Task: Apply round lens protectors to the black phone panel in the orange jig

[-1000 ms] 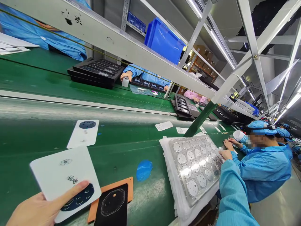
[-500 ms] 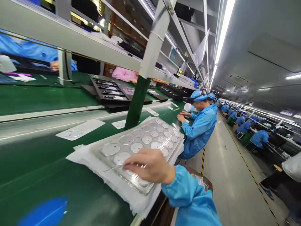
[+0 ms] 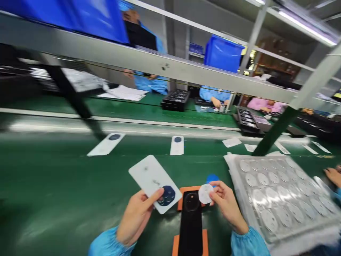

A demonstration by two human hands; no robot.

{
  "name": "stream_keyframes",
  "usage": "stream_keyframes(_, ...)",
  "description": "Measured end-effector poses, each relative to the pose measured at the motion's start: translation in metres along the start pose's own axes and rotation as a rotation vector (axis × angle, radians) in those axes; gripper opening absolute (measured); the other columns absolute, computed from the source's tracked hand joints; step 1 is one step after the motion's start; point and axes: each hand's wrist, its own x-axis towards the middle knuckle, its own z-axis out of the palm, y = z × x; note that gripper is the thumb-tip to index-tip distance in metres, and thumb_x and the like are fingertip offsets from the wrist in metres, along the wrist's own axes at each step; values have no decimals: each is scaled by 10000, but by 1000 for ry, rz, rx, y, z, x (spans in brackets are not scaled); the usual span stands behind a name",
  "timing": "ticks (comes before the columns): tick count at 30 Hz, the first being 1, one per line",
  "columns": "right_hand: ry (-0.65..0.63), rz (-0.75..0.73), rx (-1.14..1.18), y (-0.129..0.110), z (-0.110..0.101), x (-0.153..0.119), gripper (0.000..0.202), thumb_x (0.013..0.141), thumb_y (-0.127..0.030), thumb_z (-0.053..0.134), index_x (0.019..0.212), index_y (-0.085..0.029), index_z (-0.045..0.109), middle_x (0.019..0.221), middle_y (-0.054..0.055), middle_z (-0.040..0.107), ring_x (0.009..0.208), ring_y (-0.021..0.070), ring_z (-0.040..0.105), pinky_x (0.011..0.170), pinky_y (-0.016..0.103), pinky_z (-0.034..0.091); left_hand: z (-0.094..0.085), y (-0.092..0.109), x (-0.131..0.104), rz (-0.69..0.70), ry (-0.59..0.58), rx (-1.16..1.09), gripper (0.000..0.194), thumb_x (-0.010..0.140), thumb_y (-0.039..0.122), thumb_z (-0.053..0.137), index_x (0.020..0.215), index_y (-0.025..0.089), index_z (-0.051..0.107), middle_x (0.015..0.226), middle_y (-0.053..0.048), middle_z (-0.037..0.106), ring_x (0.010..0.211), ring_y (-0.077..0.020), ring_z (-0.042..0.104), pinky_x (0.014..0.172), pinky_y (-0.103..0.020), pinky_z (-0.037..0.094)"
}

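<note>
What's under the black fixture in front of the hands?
An orange base plate shows around the black fixture at its top and bottom ends; the middle of the plate is covered.

Pretty bright where I'm working, mostly from the tube light [image 3: 303, 21] top right. Everything's smeared with motion blur, worst along the left edge, and the conveyor belt [image 3: 53, 185] shows soft glare. Shelf rails bend from lens distortion.

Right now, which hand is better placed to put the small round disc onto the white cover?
Probably the right hand: its fingers already pinch the round disc, close beside the white cover. The left hand is busy gripping that cover over the black jig.
</note>
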Motion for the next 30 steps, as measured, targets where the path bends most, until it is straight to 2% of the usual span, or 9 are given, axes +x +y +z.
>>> stream_keyframes(3, -71, 44, -69, 9, 4, 8, 414, 758, -495, 749, 914, -131, 628, 697, 25, 631, 594, 130, 586, 565, 218, 468, -6, -1, -5, -38, -15, -50, 510, 467, 451, 927, 766, 110, 695, 711, -57, 690, 651, -188, 627, 592, -277, 529)
stream_keyframes(6, -145, 32, -294, 16, 11, 14, 353, 828, -470, 652, 912, -131, 705, 809, 76, 687, 691, 165, 618, 610, 241, 465, -9, -11, -4, -41, -10, -76, 479, 523, 446, 908, 791, 109, 699, 650, -24, 637, 572, -120, 539, 504, -206, 439)
stream_keyframes(9, -197, 5, -450, 25, 22, 23, 293, 859, -395, 579, 917, -158, 741, 848, 73, 704, 738, 188, 634, 654, 267, 466, -16, -22, -3, -34, -41, -69, 440, 571, 440, 890, 779, 102, 699, 663, -24, 610, 566, -86, 469, 462, -169, 345)
stream_keyframes(14, -157, -76, -572, 31, 39, 31, 193, 852, -309, 584, 843, -177, 724, 779, 52, 639, 703, 181, 565, 657, 292, 425, -23, -30, -1, -5, -104, 1, 410, 646, 454, 851, 768, 92, 705, 734, -52, 627, 567, -69, 411, 456, -170, 328)
stream_keyframes(18, -76, -329, -739, 32, 41, 16, 197, 933, -278, 518, 997, -196, 686, 923, 68, 601, 836, 195, 553, 732, 318, 458, -26, -31, 1, 14, -78, -12, 401, 635, 441, 863, 761, 101, 691, 714, -42, 631, 565, -82, 464, 449, -176, 360)
stream_keyframes(21, -128, -541, -885, 36, 36, -1, 225, 978, -225, 466, 1134, -214, 628, 1098, 86, 582, 1016, 218, 538, 845, 357, 480, -27, -32, 4, 19, -57, -22, 395, 623, 425, 874, 759, 105, 687, 708, -39, 643, 557, -95, 502, 436, -183, 388)
stream_keyframes(23, -218, -602, -954, 36, 33, -11, 214, 981, -191, 458, 1121, -218, 617, 1150, 84, 571, 1068, 229, 523, 869, 375, 484, -25, -33, 4, 13, -72, -25, 390, 637, 416, 867, 791, 100, 700, 724, -50, 664, 575, -109, 539, 449, -186, 424)
stream_keyframes(25, -235, -637, -969, 30, 35, -18, 201, 980, -177, 465, 1104, -225, 616, 1158, 74, 573, 1082, 228, 526, 878, 377, 489, -18, -34, 2, 1, -93, -38, 400, 667, 422, 848, 849, 92, 716, 766, -76, 694, 636, -143, 600, 492, -198, 478)
stream_keyframes(30, 12, -679, -746, -1, 63, -23, 146, 983, -183, 496, 1079, -211, 602, 1075, 59, 612, 1009, 170, 585, 837, 282, 500, 13, -47, -12, 44, -151, -109, 445, 787, 479, 741, 1007, 92, 729, 1007, -139, 731, 887, -251, 684, 725, -317, 599)
